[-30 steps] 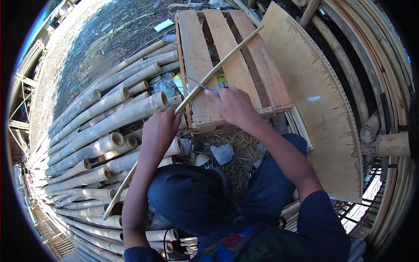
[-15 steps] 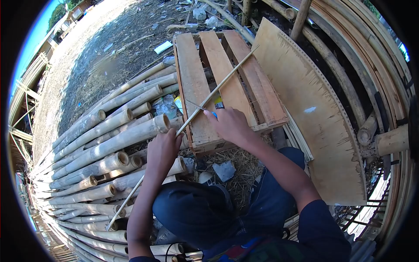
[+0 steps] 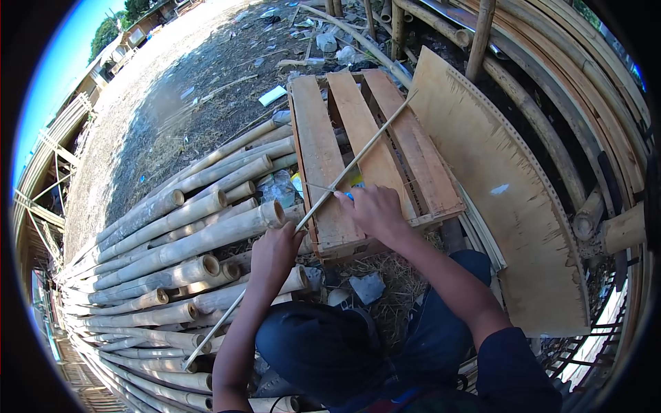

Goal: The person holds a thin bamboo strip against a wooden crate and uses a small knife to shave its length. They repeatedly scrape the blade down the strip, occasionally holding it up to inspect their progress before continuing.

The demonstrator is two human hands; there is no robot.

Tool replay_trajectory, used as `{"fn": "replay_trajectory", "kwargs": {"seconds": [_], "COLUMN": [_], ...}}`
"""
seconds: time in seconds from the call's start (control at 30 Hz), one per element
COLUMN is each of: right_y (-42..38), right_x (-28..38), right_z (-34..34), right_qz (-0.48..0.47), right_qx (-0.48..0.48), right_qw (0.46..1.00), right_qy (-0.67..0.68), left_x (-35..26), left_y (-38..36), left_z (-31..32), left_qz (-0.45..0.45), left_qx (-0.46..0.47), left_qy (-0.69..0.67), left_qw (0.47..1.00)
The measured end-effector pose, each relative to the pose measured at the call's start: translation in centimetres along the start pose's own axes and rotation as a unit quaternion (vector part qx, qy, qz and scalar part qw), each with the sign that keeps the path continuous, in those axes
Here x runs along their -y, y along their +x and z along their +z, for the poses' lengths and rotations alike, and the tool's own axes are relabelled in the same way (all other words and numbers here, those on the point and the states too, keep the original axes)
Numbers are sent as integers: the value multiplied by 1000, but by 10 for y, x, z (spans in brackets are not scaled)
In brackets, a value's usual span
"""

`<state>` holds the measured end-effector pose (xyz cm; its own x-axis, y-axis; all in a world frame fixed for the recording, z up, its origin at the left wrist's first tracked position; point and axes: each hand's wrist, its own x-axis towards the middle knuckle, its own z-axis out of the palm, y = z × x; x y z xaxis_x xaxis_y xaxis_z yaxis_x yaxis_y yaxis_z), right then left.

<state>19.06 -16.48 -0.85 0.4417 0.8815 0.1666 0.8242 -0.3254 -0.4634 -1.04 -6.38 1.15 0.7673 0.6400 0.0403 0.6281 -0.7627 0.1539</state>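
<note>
A long thin bamboo strip (image 3: 372,143) slants across a low wooden slatted crate (image 3: 313,131), its far end near the crate's right side. My left hand (image 3: 275,253) is closed around the strip just off the crate's near left edge. The strip's lower end passes beneath my left forearm and out over the bamboo poles. My right hand (image 3: 375,215) grips a knife with a blue handle (image 3: 349,196). The knife's thin blade lies across the strip, seemingly touching it, just ahead of my left hand.
Thick bamboo poles (image 3: 241,221) lie stacked on the left, their cut ends toward me. A curved plywood sheet (image 3: 496,206) leans on the right, beside a bamboo rack. Stones (image 3: 368,288) and straw lie by my feet. Litter covers the ground beyond the crate.
The whole view has shifted, so everything sits lower and farther right. Both hands keep nearly the same places on the strip and knife.
</note>
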Motion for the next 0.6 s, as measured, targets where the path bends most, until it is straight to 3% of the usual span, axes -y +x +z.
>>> {"fn": "replay_trajectory", "kwargs": {"seconds": [0.17,0.4,0.6], "right_y": [25,-9,11], "right_x": [-44,17,-12], "right_z": [-4,2,5], "right_qz": [92,-19,-53], "right_qx": [-73,41,-13], "right_qw": [991,999,998], "right_qy": [-60,-9,-13], "left_x": [0,-3,-6], "left_y": [-4,-4,-2], "left_z": [-2,-3,-7], "left_qz": [4,12,-17], "left_qx": [0,-7,31], "left_qy": [-29,-38,-48], "left_qw": [1000,999,998]}}
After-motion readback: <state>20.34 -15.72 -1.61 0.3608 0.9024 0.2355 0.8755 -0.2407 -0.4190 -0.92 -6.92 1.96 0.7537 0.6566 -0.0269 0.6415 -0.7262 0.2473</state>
